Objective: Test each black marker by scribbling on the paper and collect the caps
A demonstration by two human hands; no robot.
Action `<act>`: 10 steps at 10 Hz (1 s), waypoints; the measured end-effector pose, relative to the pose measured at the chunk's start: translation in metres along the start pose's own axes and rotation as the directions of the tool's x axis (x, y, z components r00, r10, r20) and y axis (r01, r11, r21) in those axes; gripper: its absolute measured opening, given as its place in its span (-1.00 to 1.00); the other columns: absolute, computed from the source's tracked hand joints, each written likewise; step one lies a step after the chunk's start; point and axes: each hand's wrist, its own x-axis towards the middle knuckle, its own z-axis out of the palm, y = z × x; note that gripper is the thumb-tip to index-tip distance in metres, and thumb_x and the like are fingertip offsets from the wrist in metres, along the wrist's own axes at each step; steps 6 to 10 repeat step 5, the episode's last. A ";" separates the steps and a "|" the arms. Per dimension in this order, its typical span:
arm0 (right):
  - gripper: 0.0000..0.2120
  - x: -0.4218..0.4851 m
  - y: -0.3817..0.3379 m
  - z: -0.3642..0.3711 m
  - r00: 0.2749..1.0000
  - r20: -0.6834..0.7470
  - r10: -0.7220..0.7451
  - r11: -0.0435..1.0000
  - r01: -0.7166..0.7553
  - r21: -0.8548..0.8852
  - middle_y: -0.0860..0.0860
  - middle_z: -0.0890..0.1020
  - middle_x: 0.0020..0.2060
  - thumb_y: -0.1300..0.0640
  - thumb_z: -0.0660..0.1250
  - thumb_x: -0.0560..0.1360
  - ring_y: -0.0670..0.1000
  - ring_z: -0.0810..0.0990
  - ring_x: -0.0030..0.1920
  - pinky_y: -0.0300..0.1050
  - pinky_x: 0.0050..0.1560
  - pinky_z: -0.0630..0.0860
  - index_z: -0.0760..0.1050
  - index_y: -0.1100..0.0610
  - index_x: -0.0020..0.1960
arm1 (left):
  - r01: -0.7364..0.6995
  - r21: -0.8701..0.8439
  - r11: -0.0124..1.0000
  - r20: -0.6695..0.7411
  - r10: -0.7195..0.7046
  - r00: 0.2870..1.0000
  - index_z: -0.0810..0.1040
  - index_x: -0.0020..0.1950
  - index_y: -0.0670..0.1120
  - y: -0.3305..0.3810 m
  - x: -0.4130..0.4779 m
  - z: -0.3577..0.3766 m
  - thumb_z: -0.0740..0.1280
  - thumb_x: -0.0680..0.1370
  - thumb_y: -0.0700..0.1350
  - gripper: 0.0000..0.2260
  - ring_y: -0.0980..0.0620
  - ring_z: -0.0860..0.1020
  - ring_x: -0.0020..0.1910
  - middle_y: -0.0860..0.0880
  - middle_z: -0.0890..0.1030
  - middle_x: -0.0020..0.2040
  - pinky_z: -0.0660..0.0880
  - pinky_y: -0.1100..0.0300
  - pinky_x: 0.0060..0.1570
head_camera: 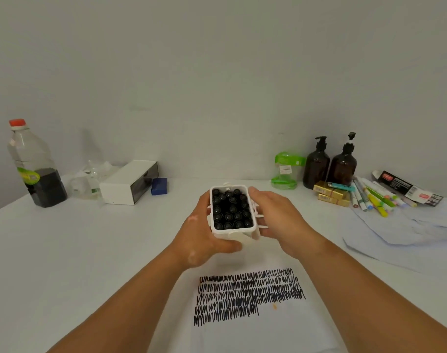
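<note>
I am watching both hands holding one white box [230,232] up in the air, just above the table [90,250] and past the far edge of the paper [255,332]. The left hand [204,235] is wrapping its grip round the near left corner, thumb curling across the front wall. The right hand [278,220] is hugging the right side, thumb up by the rim and fingers tucking behind, where I cannot see them.

The box is packed with black markers [230,211] standing up, round tops facing me. I am guessing it is feeling a bit heavy with so many inside. The plastic is looking hard and smooth, so it may be slippery. Holding the two long sides, or the ribs sticking out there, seems safest to me. Tipping it could spill everything.

I am counting about twenty markers, in rows of four, but they are dark and crowding together, so I cannot be sure. There is one box and one paper, and the scribbles [247,291] are filling five rows
</note>
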 end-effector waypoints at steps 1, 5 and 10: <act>-0.75 -0.010 0.010 -0.017 0.995 -0.093 0.039 0.999 -0.042 -0.032 0.01 0.70 -0.01 -0.21 0.31 0.59 0.01 0.74 -0.06 -0.01 -0.04 0.70 0.57 -0.04 0.02 | 0.108 -0.046 0.993 0.020 -0.107 0.994 0.27 0.43 0.25 -0.002 0.021 -0.001 0.71 0.14 -0.09 -0.01 0.11 0.56 0.21 0.17 0.57 0.23 0.60 0.14 0.10; -0.92 -0.069 0.053 -0.045 0.991 -0.135 -0.002 0.928 -0.048 -0.370 -0.09 0.71 -0.22 -0.07 0.43 0.50 -0.10 0.69 -0.26 -0.25 -0.30 0.48 0.63 -0.08 -0.07 | 0.382 -0.050 0.923 0.160 -0.370 0.915 0.40 0.43 0.06 -0.007 0.036 -0.009 0.69 0.24 -0.08 -0.17 -0.10 0.49 0.33 0.00 0.55 0.32 0.45 -0.16 0.35; -0.92 -0.069 0.053 -0.045 0.991 -0.135 -0.002 0.928 -0.048 -0.370 -0.09 0.71 -0.22 -0.07 0.43 0.50 -0.10 0.69 -0.26 -0.25 -0.30 0.48 0.63 -0.08 -0.07 | 0.382 -0.050 0.923 0.160 -0.370 0.915 0.40 0.43 0.06 -0.007 0.036 -0.009 0.69 0.24 -0.08 -0.17 -0.10 0.49 0.33 0.00 0.55 0.32 0.45 -0.16 0.35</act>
